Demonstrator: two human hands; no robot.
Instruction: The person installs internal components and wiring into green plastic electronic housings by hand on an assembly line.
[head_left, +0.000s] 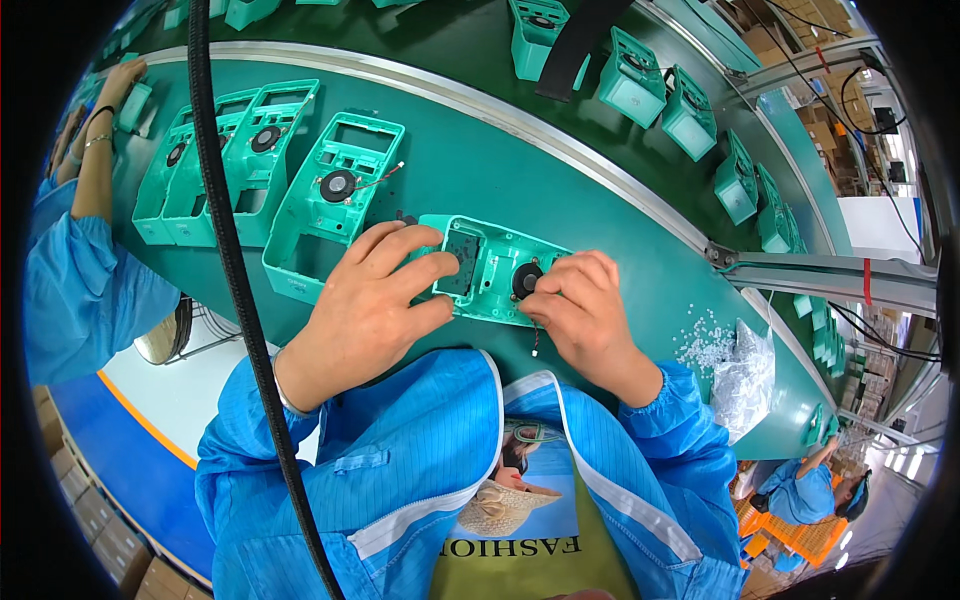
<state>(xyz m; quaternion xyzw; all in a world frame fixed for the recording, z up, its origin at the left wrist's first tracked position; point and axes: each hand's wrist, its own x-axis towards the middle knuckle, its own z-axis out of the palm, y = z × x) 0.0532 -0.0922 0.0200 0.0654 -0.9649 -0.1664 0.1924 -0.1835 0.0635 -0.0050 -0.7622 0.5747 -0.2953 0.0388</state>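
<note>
A teal plastic housing (497, 262) lies open side up on the green bench in front of me. My left hand (375, 300) rests on its left end, fingers spread over the edge beside a small dark square part (460, 262). My right hand (580, 305) presses its fingertips at a round black speaker (525, 280) set in the housing's right half. A thin wire with a small connector (536, 345) hangs from under that hand.
Three more teal housings with round speakers (335, 195) (262, 150) (170, 175) lie to the left. A green conveyor (480, 50) carries teal units (632, 80) behind. A clear bag of small white parts (740, 375) sits right. A co-worker's arm (95, 150) reaches in at far left. A black cable (230, 250) hangs down.
</note>
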